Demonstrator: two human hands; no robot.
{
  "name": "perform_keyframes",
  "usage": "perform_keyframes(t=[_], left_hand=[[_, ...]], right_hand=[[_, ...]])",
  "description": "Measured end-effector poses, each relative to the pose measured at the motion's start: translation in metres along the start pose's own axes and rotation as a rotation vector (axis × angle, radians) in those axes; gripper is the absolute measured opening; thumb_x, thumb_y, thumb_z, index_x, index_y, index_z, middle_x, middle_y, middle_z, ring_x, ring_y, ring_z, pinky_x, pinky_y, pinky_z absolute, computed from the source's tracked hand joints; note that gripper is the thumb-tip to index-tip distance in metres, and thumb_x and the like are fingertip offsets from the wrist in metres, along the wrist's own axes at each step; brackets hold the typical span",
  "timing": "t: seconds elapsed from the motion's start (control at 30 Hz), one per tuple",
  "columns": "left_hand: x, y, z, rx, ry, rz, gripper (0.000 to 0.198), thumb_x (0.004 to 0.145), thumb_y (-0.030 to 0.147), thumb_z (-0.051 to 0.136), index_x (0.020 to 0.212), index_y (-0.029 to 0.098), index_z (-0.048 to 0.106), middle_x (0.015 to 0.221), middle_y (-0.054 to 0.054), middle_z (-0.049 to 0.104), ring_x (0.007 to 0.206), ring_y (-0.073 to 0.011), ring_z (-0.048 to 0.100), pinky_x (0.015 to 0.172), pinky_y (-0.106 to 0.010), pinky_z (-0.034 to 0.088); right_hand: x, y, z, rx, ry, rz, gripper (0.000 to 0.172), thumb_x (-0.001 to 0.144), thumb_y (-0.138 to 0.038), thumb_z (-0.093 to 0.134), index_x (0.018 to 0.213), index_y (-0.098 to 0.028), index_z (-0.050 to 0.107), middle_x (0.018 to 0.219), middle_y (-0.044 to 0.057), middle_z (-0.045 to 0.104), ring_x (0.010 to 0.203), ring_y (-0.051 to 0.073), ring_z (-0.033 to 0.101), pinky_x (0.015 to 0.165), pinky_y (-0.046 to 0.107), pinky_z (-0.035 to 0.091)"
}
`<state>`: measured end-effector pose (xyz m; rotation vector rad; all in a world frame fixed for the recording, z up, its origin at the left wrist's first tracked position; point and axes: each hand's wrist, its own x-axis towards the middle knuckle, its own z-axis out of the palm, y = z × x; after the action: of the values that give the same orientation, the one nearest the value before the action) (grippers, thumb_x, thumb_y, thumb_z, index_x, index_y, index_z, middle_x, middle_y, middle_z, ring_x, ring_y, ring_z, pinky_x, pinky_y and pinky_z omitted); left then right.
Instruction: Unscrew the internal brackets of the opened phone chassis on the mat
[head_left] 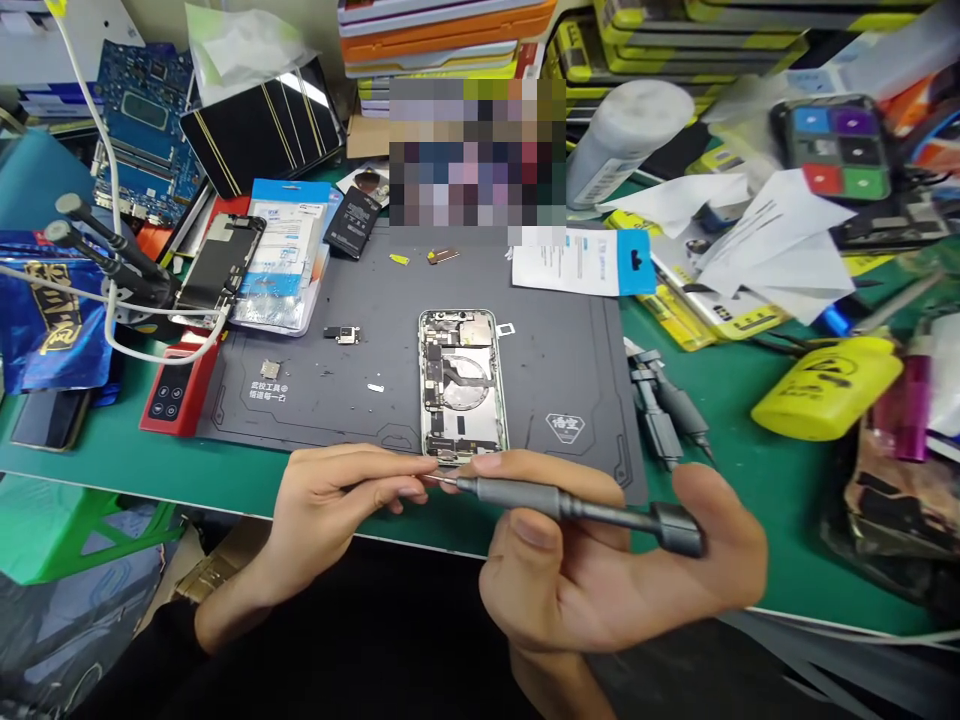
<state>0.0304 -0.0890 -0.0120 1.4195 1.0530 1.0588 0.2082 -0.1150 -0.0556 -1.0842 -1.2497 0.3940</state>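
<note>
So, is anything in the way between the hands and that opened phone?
Nothing visible: the right hand, holding the screwdriver, and the left hand, at its tip, are just below the opened phone in the picture. Small loose parts lie left of the phone, not between.

Matt metal screwdriver (517, 496), glossy pouch (64, 335)

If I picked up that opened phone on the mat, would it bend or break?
The opened phone probably feels stiff, with a frame around its edge. Its uncovered insides look fragile, so poking might hurt them. It's flat, so it probably won't roll.
</note>
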Motion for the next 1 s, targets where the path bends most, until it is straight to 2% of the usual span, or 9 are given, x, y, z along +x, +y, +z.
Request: perform_keyframes(t=[0.07, 0.13, 0.33, 0.5, 0.7, 1.0], left_hand=[[0.0, 0.0, 0.0, 0.012, -0.002, 0.002, 0.016, 0.102, 0.021, 0.08, 0.114, 0.027, 0.089, 0.092, -0.004, 0.087, 0.075, -0.0154, 0.083, 0.064, -0.02, 0.07], [0.0, 0.0, 0.0, 0.036, -0.004, 0.007, 0.015, 0.102, 0.024, 0.08, 0.113, 0.026, 0.089, 0.091, -0.004, 0.087, 0.074, -0.0161, 0.083, 0.063, -0.021, 0.07], [0.0, -0.001, -0.001, 0.079, -0.017, 0.028, 0.014, 0.102, 0.028, 0.08, 0.113, 0.025, 0.089, 0.09, -0.006, 0.086, 0.073, -0.0166, 0.082, 0.062, -0.022, 0.07], [0.0, -0.002, -0.002, 0.078, -0.03, 0.054, 0.016, 0.101, 0.021, 0.081, 0.113, 0.027, 0.089, 0.093, -0.004, 0.087, 0.074, -0.0151, 0.081, 0.064, -0.021, 0.068], [0.0, -0.002, -0.004, 0.132, -0.061, 0.09, 0.026, 0.104, 0.014, 0.074, 0.122, 0.027, 0.087, 0.093, -0.003, 0.086, 0.076, -0.0136, 0.081, 0.072, -0.021, 0.069], [0.0, -0.002, -0.004, 0.155, -0.052, 0.096, 0.016, 0.104, 0.025, 0.078, 0.116, 0.025, 0.089, 0.09, -0.006, 0.086, 0.077, -0.0168, 0.081, 0.072, -0.025, 0.07]], right_hand=[[0.005, -0.003, 0.003, 0.054, 0.055, -0.039, 0.066, 0.101, -0.019, 0.068, 0.161, -0.033, 0.045, 0.103, 0.001, 0.084, 0.067, 0.018, 0.077, 0.068, 0.039, 0.072], [0.009, -0.006, 0.005, 0.076, 0.064, -0.018, 0.063, 0.102, -0.019, 0.067, 0.161, -0.033, 0.048, 0.1, 0.0, 0.084, 0.068, 0.018, 0.078, 0.067, 0.037, 0.071], [0.015, -0.01, 0.006, 0.111, 0.053, 0.016, 0.062, 0.103, -0.022, 0.068, 0.161, -0.034, 0.049, 0.097, -0.001, 0.083, 0.071, 0.018, 0.078, 0.068, 0.037, 0.072], [0.013, -0.008, 0.006, 0.122, 0.029, 0.02, 0.062, 0.104, -0.02, 0.065, 0.162, -0.033, 0.046, 0.097, 0.0, 0.083, 0.072, 0.018, 0.079, 0.073, 0.039, 0.074], [0.012, -0.008, 0.006, 0.138, 0.047, 0.014, 0.062, 0.104, -0.019, 0.065, 0.162, -0.035, 0.046, 0.101, -0.001, 0.082, 0.074, 0.018, 0.079, 0.073, 0.039, 0.074], [0.014, -0.01, 0.006, 0.145, 0.035, 0.037, 0.062, 0.105, -0.019, 0.064, 0.162, -0.036, 0.048, 0.099, -0.001, 0.083, 0.073, 0.018, 0.078, 0.077, 0.04, 0.074]])
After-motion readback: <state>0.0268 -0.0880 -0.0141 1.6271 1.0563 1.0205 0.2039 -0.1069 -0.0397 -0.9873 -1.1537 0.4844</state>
